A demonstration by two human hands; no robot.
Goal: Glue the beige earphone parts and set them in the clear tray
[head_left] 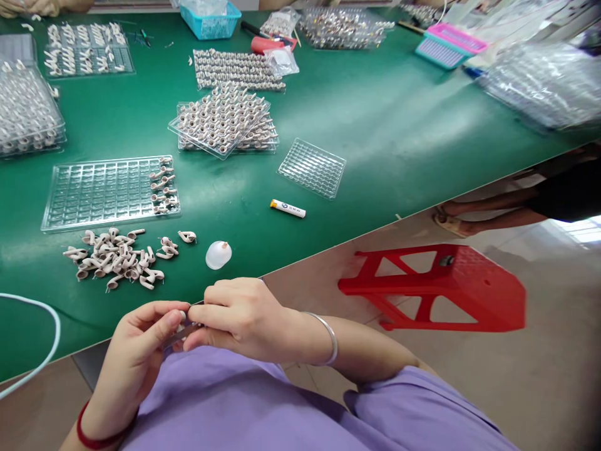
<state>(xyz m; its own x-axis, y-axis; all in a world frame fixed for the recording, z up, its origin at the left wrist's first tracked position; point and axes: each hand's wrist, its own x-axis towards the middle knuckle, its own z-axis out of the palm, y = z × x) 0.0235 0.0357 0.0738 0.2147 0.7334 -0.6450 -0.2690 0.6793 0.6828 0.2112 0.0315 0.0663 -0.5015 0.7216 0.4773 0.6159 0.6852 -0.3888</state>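
Note:
At the table's front edge, my left hand [148, 341] is closed in a pinch around a small whitish plastic part [182, 318], mostly hidden by the fingers. My right hand [241, 316] meets it there, fingers pinched together; a thin greyish item shows between the two hands, too covered to name. Beyond them lies a loose heap of small beige hooked plastic parts [119, 257]. Behind the heap is a clear compartment tray [101, 191], with several such parts in its right-end columns. A small white rounded cup [218, 255] with a brownish tip sits just past my right hand.
Stacked filled trays [223, 122] stand mid-table. A smaller clear tray [312, 168] and a white tube marked BMW [288, 208] lie to the right. A blue basket [211, 22] is at the back. A pale cable [51, 319] curves at left; a red stool [441, 288] is off the right edge.

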